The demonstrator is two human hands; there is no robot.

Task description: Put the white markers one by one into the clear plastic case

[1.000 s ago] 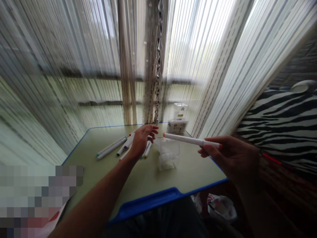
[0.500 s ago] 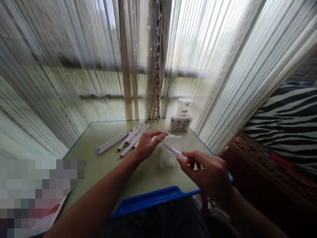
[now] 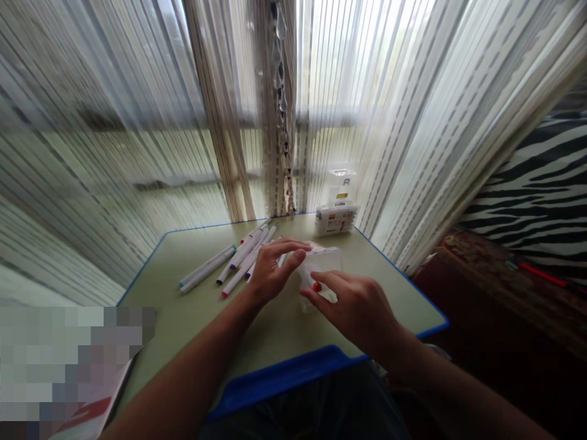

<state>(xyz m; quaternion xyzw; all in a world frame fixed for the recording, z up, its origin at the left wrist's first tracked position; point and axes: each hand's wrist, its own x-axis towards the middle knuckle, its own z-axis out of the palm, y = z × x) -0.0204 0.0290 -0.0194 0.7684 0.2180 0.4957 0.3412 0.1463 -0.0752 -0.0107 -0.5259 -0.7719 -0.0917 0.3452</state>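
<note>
A clear plastic case (image 3: 331, 259) stands on the small table. My left hand (image 3: 274, 269) reaches to its upper left side, thumb and fingers closed about the edge there. At the front of the case, my right hand (image 3: 360, 302) pinches a marker by its orange end (image 3: 317, 286). The rest of that marker is mostly hidden, pointing into the case. Left of my left hand, several white markers with coloured ends lie in a loose pile, among them a pink-ended marker (image 3: 236, 283) and a teal-ended marker (image 3: 206, 267).
A second clear case with a label (image 3: 337, 219) stands at the table's back right, its lid raised. The pale green table (image 3: 270, 351) has a blue rim and a blue front tray (image 3: 284, 373). Sheer curtains (image 3: 367, 122) hang behind. Zebra-striped fabric (image 3: 536, 171) lies at right.
My right hand has moved left and brought the marker into the case, so only its orange end shows. My left hand stays at the case. The view has shifted slightly.
</note>
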